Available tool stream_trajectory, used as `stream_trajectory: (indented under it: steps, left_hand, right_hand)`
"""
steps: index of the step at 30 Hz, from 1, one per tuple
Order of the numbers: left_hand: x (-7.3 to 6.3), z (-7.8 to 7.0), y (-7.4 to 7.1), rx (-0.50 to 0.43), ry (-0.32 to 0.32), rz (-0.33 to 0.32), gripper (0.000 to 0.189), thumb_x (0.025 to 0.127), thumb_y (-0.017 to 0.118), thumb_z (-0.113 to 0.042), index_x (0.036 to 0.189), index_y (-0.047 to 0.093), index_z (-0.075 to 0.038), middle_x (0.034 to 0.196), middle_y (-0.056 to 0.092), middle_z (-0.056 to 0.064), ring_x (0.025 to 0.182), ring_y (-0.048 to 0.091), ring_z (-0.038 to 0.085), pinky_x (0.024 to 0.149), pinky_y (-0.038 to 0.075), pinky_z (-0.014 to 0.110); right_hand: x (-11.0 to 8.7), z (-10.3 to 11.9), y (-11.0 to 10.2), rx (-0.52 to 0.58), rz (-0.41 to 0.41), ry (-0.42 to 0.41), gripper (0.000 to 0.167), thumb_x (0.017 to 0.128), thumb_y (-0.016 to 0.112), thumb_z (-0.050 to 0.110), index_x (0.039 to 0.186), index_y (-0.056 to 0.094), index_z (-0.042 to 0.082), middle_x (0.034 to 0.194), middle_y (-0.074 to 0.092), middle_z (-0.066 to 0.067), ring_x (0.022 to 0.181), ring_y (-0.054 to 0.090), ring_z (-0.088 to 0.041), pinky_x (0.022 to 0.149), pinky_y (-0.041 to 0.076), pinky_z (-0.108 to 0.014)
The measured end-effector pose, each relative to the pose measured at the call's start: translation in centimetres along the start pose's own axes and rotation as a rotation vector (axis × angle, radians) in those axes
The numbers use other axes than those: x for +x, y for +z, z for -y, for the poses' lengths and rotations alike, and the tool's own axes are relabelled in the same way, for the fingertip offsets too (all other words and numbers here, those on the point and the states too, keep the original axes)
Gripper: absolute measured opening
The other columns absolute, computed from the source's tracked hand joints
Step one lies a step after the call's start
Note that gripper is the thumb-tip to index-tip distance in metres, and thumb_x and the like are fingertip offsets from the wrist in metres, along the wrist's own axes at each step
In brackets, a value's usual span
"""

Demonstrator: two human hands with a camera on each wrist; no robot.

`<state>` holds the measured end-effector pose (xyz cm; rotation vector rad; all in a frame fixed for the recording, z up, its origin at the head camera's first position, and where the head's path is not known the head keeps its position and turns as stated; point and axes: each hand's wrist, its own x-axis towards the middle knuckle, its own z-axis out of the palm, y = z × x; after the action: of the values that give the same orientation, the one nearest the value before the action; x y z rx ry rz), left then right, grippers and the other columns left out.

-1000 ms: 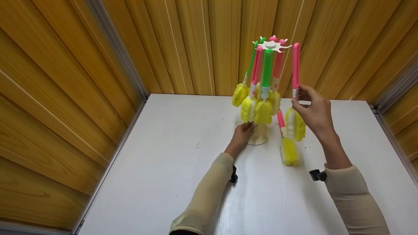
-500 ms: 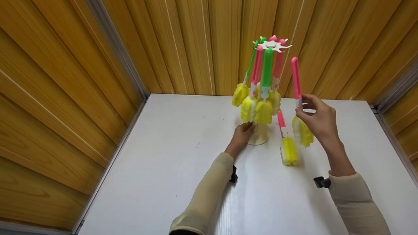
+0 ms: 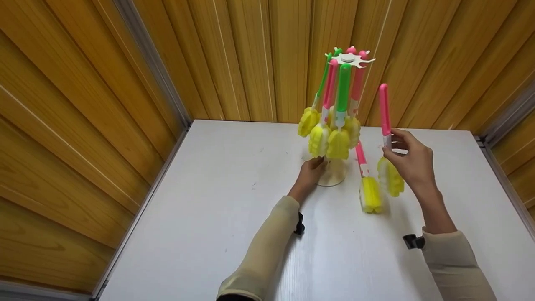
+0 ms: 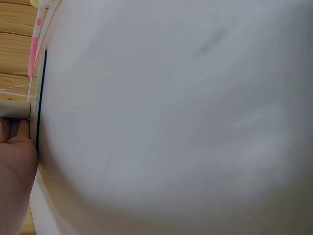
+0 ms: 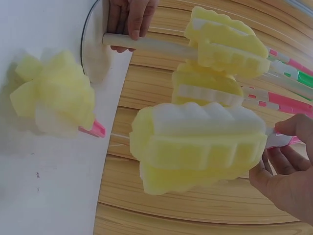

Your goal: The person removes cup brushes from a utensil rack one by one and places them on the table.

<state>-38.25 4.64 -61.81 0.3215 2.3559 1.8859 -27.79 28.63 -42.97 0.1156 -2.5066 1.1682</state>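
Observation:
A pale stand with a star-shaped hook top carries several sponge brushes with pink or green handles; their yellow-and-white heads hang downward. My left hand holds its pole low down, just above the round base. Between thumb and fingers, my right hand pinches a pink-handled sponge brush at its white neck. This brush is upright, handle on top, to the right of the stand; its sponge fills the middle of the right wrist view.
Another pink-handled sponge brush lies on the white table between the stand and my right hand. Wood-plank walls rise behind and at both sides, with grey metal corner posts.
My right hand has lowered the pinched sponge brush and shifted it slightly right, away from the stand's top. The left hand stays at the pole.

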Motion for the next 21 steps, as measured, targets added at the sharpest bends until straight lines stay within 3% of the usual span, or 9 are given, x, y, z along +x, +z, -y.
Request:
stream_trajectory:
  steps: [12, 18, 21]
  left_hand:
    - [0.0, 0.0, 0.0, -0.020, 0.000, -0.005, 0.046, 0.106, 0.055, -0.031, 0.144, 0.056, -0.005, 0.145, 0.058, 0.006, 0.130, 0.055, 0.011, 0.102, 0.048, 0.024]
    - [0.1, 0.0, 0.0, 0.009, 0.012, -0.009, 0.041, 0.106, 0.055, -0.030, 0.143, 0.059, -0.011, 0.141, 0.061, -0.002, 0.128, 0.055, 0.005, 0.103, 0.047, 0.024]
    - [0.1, 0.0, 0.0, 0.015, 0.026, -0.008, 0.040, 0.106, 0.055, -0.030, 0.142, 0.060, -0.012, 0.140, 0.062, -0.004, 0.127, 0.055, 0.004, 0.104, 0.046, 0.025]
  right_hand:
    - [-0.7, -1.4, 0.0, -0.009, -0.014, 0.013, 0.048, 0.096, 0.072, 0.015, 0.141, 0.058, 0.007, 0.118, 0.069, -0.017, 0.104, 0.064, -0.028, 0.086, 0.052, -0.012]
    - [-1.0, -2.2, 0.0, -0.015, -0.016, 0.038, 0.050, 0.095, 0.073, 0.014, 0.142, 0.058, 0.008, 0.122, 0.066, -0.018, 0.108, 0.065, -0.032, 0.085, 0.049, -0.008]
    - [-1.1, -2.4, -0.1, -0.019, -0.010, 0.055, 0.051, 0.095, 0.073, 0.013, 0.144, 0.057, 0.009, 0.124, 0.065, -0.018, 0.109, 0.064, -0.034, 0.088, 0.051, -0.013]
